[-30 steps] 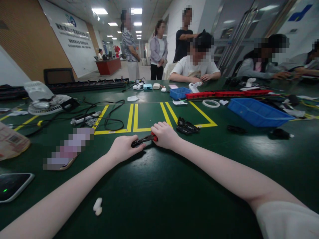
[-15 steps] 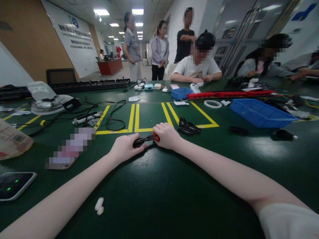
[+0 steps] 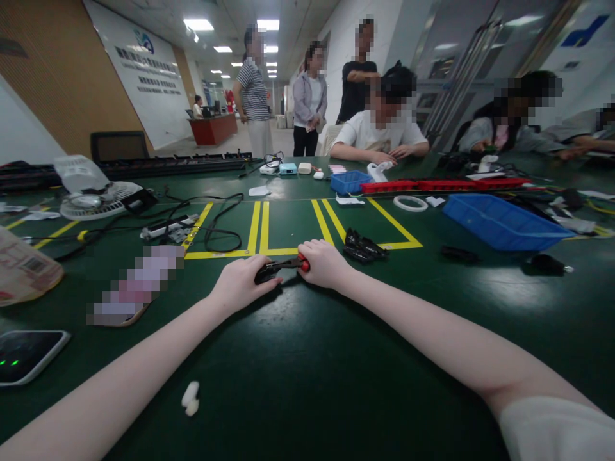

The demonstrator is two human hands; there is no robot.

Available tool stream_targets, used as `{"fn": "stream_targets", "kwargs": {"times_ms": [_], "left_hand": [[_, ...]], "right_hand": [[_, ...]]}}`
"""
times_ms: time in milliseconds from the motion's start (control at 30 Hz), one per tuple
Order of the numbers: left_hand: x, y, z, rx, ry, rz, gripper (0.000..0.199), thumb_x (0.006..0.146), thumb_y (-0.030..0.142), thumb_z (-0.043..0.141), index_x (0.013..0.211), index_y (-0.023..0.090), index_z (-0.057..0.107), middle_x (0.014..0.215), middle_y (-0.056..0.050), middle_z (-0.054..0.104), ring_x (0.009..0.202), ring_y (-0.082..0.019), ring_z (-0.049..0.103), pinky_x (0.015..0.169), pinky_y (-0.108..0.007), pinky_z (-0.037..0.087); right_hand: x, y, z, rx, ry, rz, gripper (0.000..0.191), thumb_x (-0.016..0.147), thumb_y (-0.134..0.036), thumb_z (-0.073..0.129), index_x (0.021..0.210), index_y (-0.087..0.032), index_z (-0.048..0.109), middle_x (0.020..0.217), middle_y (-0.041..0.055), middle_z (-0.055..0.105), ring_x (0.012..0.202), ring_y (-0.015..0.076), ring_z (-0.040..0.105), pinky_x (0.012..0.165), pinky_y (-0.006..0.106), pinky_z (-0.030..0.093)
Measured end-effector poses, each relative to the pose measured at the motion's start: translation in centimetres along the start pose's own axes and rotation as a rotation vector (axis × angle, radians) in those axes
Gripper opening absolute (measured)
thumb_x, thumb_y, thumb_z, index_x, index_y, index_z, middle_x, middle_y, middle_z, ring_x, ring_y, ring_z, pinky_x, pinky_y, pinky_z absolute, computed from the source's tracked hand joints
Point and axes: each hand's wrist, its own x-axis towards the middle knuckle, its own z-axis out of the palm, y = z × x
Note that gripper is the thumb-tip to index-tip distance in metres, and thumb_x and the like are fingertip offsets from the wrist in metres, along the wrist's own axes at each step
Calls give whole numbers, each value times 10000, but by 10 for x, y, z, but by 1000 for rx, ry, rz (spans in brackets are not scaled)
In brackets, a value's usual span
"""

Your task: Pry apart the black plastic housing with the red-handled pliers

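Observation:
My right hand [image 3: 324, 262] is closed around the red handles of a pair of pliers [image 3: 291, 263], whose dark jaws point left. In my left hand [image 3: 244, 280] is a small black part [image 3: 265, 273], pinched between thumb and fingers; most of it is hidden by the hand. The plier jaws meet the black part, though their exact grip on it is too small to make out. Just beyond my right hand lies a pile of black parts [image 3: 362, 246] on the green table [image 3: 307, 365].
A blue bin [image 3: 504, 221] and loose black pieces [image 3: 459, 254] are on the right. To the left lie a phone [image 3: 141, 282], a black cable [image 3: 223, 224] and a white fan [image 3: 103, 198]. Two small white pieces [image 3: 191, 398] lie near me. A co-worker [image 3: 382, 131] sits opposite.
My right hand and the pliers have shifted very slightly, and the pliers now lie more level. My left hand keeps its hold on the black part.

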Motion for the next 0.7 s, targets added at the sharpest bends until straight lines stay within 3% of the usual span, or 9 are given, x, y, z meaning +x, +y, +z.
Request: {"fn": "stream_targets", "kwargs": {"times_ms": [333,700], "left_hand": [[-1,0,-2,8,66,95,337,904,490,541,1021,189,639,991,-62,723,818,-230,643,792,-373,467],[2,-4,2,22,57,26,348,903,517,614,1057,208,659,1006,-47,728,801,-222,623,756,-346,464]], "right_hand": [[-1,-1,-4,11,-2,11,145,797,-277,590,886,-163,605,892,105,658,866,229,548,760,327,347],[0,1,-3,16,-2,34,105,794,-265,587,853,-178,587,855,90,645,824,221,542,738,326,342]]}}
